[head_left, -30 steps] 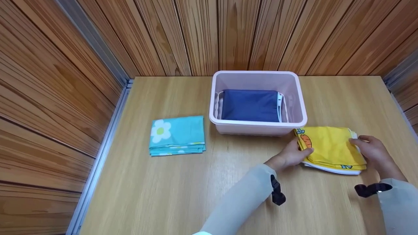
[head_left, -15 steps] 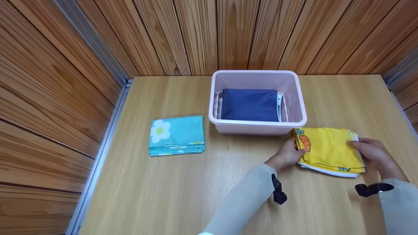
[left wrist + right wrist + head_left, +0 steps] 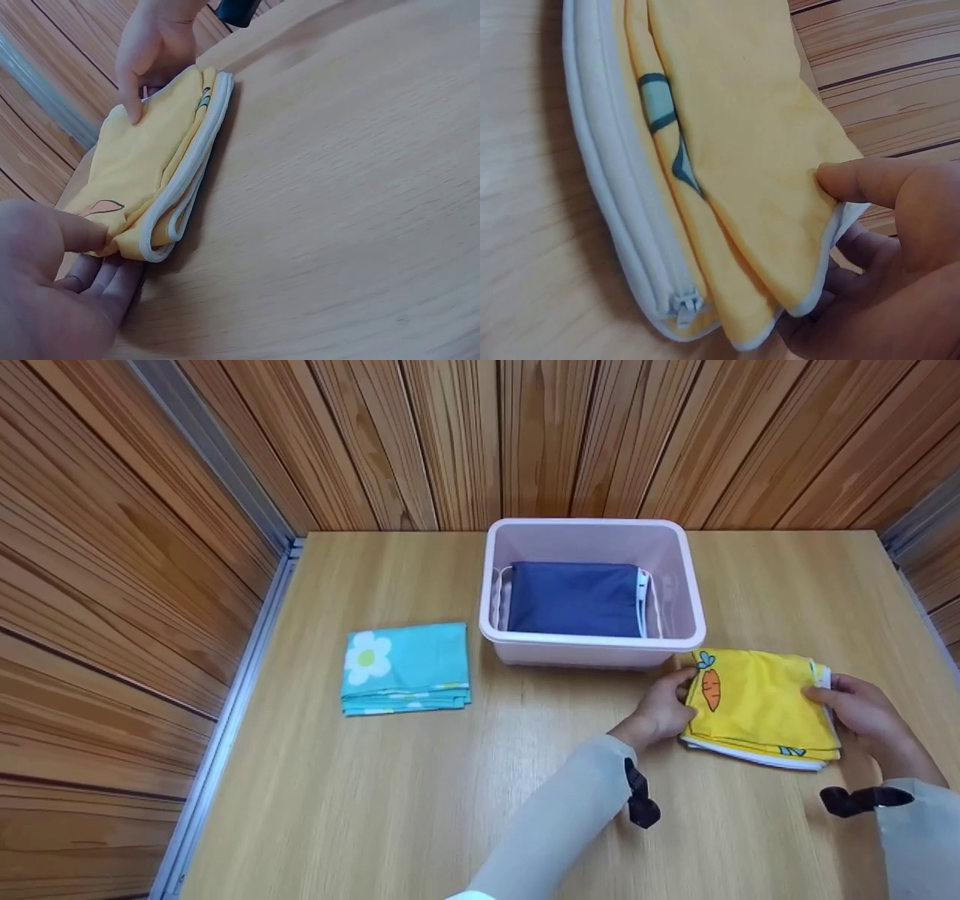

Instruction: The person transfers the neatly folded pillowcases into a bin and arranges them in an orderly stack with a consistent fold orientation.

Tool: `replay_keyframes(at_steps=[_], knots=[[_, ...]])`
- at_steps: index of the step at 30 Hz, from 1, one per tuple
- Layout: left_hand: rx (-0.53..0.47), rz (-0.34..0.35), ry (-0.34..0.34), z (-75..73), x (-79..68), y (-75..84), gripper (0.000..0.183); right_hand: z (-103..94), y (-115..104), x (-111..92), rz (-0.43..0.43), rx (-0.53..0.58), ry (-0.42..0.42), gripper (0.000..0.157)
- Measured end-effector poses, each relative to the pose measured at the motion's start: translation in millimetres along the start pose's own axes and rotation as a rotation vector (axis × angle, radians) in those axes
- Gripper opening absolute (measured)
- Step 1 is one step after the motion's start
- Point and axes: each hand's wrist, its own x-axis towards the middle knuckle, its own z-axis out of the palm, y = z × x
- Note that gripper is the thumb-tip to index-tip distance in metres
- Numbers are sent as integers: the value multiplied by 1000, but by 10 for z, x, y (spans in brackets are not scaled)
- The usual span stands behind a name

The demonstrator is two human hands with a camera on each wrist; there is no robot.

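Observation:
A folded yellow zippered cloth (image 3: 757, 697), printed with carrots and edged in white, lies at the right of the table. My left hand (image 3: 664, 709) pinches its left edge, thumb on top and fingers under the layers in the left wrist view. At the opposite edge my right hand (image 3: 866, 709) pinches the layers the same way. White trim and a zipper pull (image 3: 684, 306) show along the near side in the right wrist view. The fingers beneath the cloth are partly hidden.
Behind the left hand stands a pale pink plastic bin (image 3: 592, 642) holding a folded navy fabric item (image 3: 574, 598) with white edging and cords. A folded turquoise cloth (image 3: 420, 656) with a white flower lies left of it. Wood-plank walls (image 3: 540, 442) close off the back and left.
The left hand's thumb has slid off the top of the yellow cloth toward its left edge, uncovering the carrot print. The cloth has shifted slightly; the right hand stays on its edge.

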Motion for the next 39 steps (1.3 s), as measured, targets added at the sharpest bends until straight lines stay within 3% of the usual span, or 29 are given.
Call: replay_keyframes(at_steps=[2, 6, 8, 13, 18, 21, 25, 30, 34, 39], knots=[[-7, 17, 12, 4, 6, -15, 68, -1, 49, -13, -43, 34, 5, 68], [-13, 47, 45, 12, 19, -38, 68, 8, 145, -35, -131, 147, 5, 25], [-17, 81, 64, 18, 27, -49, 64, 20, 189, -51, -185, 243, -11, 18], [-27, 170, 99, 12, 30, -68, 51, 102, 237, -70, -257, 394, 0, 24], [-55, 129, 59, 12, 24, -52, 47, 177, 227, -72, -215, 261, 136, 26], [-98, 120, 16, 15, 25, -61, 46, 210, 222, -79, -170, 177, 191, 42], [-102, 151, -36, 23, 22, -71, 65, 258, 242, -73, -147, 188, 190, 69], [5, 188, -62, 46, 9, -62, 89, 315, 295, -93, -216, 133, 188, 81], [79, 185, -78, 54, -8, -61, 92, 367, 350, -118, -285, 104, 183, 79], [111, 179, -114, 26, -16, -78, 85, 399, 422, -109, -382, 94, 150, 62]])
